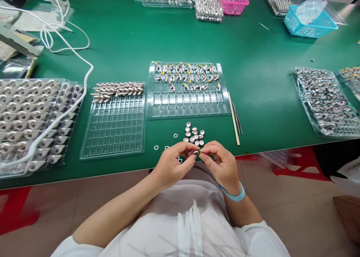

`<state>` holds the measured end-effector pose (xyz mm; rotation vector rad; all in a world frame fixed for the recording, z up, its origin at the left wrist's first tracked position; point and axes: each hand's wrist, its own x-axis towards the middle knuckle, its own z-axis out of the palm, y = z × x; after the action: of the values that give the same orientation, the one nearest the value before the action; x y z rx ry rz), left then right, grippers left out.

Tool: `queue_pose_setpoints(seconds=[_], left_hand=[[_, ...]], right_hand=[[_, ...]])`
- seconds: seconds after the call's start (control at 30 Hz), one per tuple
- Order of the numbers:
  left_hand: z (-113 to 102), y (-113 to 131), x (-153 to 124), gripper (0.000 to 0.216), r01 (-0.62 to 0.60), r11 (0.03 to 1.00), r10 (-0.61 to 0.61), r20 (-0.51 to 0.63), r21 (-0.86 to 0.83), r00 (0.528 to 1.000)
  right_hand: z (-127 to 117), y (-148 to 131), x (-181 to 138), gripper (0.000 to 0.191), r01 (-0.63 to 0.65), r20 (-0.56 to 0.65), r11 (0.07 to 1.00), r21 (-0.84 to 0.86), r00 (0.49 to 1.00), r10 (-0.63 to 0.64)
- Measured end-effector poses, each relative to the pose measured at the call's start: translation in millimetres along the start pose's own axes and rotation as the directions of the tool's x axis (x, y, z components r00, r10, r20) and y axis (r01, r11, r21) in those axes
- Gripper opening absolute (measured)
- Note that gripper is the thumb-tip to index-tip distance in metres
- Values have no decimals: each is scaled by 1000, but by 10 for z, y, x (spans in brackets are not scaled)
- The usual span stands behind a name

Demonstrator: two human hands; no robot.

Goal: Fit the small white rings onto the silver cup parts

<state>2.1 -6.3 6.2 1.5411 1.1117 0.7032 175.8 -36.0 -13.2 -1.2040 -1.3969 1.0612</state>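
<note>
My left hand [171, 163] and my right hand [221, 161] meet at the near edge of the green table [126, 43], fingertips pinched together on a small silver cap [195, 152]. Just beyond them lies a pile of small silver caps [194, 134], with a few white rings [156, 147] scattered to its left. Further back sits a clear tray [187, 99] whose far rows hold small metal parts with yellow tips. My right wrist wears a blue band [234, 195].
A clear tray [115, 125] with a row of silver parts lies left, and a full tray [30, 118] under a white cable [84, 80] further left. A wooden stick and tweezers [234, 118] lie right; more trays [326, 99], pink [233, 0] and blue [309, 22] baskets beyond.
</note>
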Motion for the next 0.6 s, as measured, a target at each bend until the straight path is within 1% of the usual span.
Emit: queue_pose_setpoints(seconds=[0.13, 0.23, 0.37, 0.47, 0.6], left_hand=[[52, 0, 11, 14, -21, 999, 22, -27, 45, 999], [96, -7, 16, 12, -48, 993, 52, -38, 106, 998], [124, -17, 19, 14, -57, 991, 66, -74, 121, 995], [129, -12, 17, 14, -36, 993, 48, -109, 108, 993], [141, -5, 11, 14, 4, 998, 7, -156, 70, 988]], right_hand=[[39, 16, -52, 15, 98, -50, 991, -89, 993, -103], [66, 10, -80, 16, 109, -82, 986, -129, 989, -120], [78, 6, -115, 19, 125, -105, 984, -130, 985, -139], [69, 13, -139, 23, 157, -95, 973, -172, 980, -175], [48, 36, -152, 30, 259, -49, 928, -269, 958, -282]])
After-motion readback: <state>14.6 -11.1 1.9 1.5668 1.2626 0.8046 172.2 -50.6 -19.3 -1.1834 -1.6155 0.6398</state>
